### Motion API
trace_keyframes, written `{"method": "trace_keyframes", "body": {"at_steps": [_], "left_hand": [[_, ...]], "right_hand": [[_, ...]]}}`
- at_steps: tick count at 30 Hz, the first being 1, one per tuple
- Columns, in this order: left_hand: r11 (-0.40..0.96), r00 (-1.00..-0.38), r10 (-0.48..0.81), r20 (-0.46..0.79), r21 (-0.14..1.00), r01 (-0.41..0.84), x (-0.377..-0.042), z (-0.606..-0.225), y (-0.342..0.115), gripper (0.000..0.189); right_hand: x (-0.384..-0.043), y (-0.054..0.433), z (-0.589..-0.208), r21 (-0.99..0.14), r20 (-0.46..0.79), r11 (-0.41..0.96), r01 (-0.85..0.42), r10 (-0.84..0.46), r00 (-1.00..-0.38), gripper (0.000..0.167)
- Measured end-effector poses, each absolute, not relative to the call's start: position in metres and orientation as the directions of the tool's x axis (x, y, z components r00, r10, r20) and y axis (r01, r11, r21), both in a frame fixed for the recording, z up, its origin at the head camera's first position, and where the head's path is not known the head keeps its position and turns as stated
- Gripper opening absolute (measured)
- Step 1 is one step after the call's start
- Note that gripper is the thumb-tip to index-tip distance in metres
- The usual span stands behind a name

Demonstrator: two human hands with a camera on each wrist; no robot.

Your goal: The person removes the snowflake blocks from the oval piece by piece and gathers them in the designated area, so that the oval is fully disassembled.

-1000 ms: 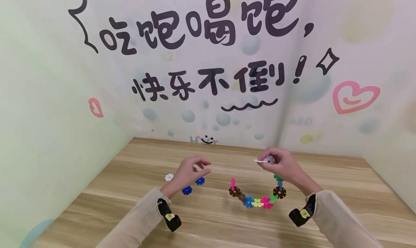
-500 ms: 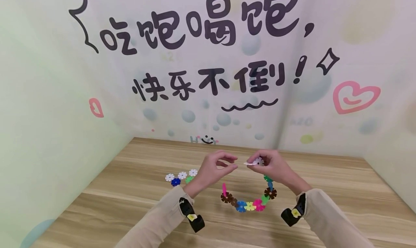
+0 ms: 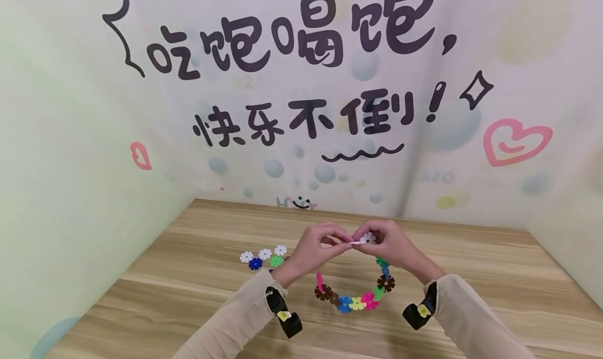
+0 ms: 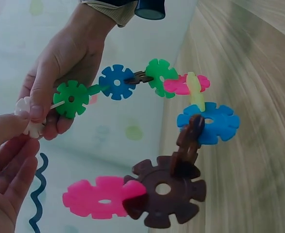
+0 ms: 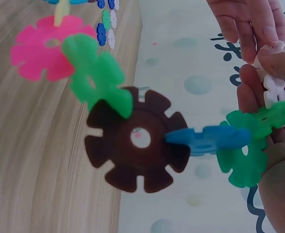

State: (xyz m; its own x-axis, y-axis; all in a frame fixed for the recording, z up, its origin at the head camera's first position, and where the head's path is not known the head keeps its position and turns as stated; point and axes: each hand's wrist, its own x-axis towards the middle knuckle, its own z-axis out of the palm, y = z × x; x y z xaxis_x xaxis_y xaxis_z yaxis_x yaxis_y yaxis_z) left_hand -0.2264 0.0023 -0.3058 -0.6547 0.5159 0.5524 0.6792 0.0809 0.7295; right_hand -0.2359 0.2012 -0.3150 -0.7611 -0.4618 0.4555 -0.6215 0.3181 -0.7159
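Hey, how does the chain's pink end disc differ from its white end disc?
The left hand and right hand pinch the white disc, while the pink disc hangs free of both. In the head view, the pink disc looks upright, the white disc nearly level. Both have notched rims.

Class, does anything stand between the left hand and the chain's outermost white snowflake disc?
Nothing visible does: the left hand pinches the outermost white snowflake disc, which the right hand also holds. The disc chain loops below both hands.
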Motion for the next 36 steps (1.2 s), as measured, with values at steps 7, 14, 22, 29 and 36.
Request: {"method": "trace_keyframes", "body": {"at_steps": [7, 14, 22, 29, 36], "left_hand": [[0.063, -0.645, 0.462, 0.609, 0.703, 0.709, -0.228, -0.31, 0.003, 0.009], [0.055, -0.641, 0.358, 0.679, 0.67, 0.74, -0.229, -0.31, 0.002, 0.007], [0.04, -0.636, 0.303, 0.71, 0.657, 0.753, -0.229, -0.311, 0.0, 0.007], [0.002, -0.647, 0.313, 0.695, 0.681, 0.732, -0.23, -0.313, -0.001, 0.008], [0.034, -0.664, 0.357, 0.657, 0.701, 0.712, -0.227, -0.31, -0.001, 0.009]], "right_hand": [[-0.237, 0.203, -0.315, -0.725, 0.446, 0.304, -0.618, -0.476, -0.758, 0.012], [-0.235, 0.209, -0.312, -0.773, 0.409, 0.296, -0.562, -0.445, -0.797, 0.026], [-0.232, 0.212, -0.312, -0.807, 0.386, 0.293, -0.512, -0.395, -0.834, 0.026], [-0.234, 0.207, -0.312, -0.834, 0.361, 0.274, -0.478, -0.383, -0.85, 0.017], [-0.235, 0.206, -0.311, -0.863, 0.326, 0.256, -0.435, -0.374, -0.868, 0.016]]}}
